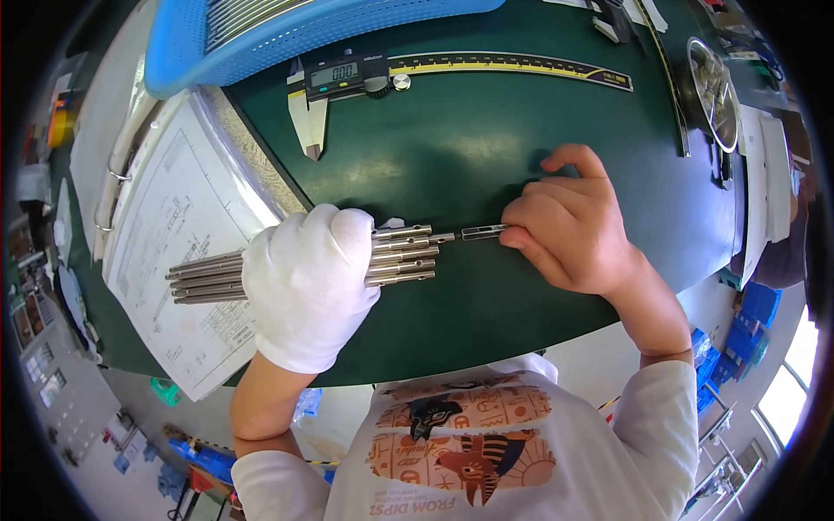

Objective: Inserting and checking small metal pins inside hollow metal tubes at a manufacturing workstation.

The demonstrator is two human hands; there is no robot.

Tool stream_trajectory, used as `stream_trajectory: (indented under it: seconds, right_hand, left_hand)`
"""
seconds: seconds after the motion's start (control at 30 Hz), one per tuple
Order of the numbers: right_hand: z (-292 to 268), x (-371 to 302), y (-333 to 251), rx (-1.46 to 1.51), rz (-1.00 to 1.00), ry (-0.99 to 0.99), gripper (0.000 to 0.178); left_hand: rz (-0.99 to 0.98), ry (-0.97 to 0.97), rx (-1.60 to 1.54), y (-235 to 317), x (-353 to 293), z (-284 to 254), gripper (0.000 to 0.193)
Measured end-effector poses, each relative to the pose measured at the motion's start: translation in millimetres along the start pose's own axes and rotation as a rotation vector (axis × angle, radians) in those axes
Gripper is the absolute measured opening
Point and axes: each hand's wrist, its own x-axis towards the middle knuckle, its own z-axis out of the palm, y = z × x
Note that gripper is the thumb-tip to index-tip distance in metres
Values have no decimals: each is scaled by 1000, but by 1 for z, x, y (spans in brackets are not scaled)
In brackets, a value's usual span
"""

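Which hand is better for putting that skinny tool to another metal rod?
Probably the right hand: it pinches the slim tool, pointed toward the metal rods that fill the gloved left hand.

1. Dark green tabletop [486,317], a soft glare [372,172] on its far half.
2. Pale floor [578,360] beyond the tabletop's near edge.
3. Blue boxes [757,311] stacked past the tabletop's near right corner.
4. A metal rack [718,430] close to those boxes.
5. A bright white window [786,395] farther out, beside the boxes.
6. Blue crates [198,453], blurred, past the near left corner.
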Motion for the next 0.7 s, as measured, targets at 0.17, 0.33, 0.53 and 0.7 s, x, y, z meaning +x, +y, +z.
stream_trajectory:
  seconds: [0.17,0.33,0.53,0.7]
  right_hand:
    - [-1,6,-4,79,33,84,18]
    - [2,3,-6,-16,-53,81,18]
    - [3,3,-10,24,9,79,18]
    - [8,6,-9,-25,-72,95,18]
  left_hand:
    - [-49,-30,20,2,2,-1,32]
    - [-25,25,55,3,3,1,35]
    - [-20,30,59,2,2,4,36]
    - [-16,42,60,3,3,4,36]
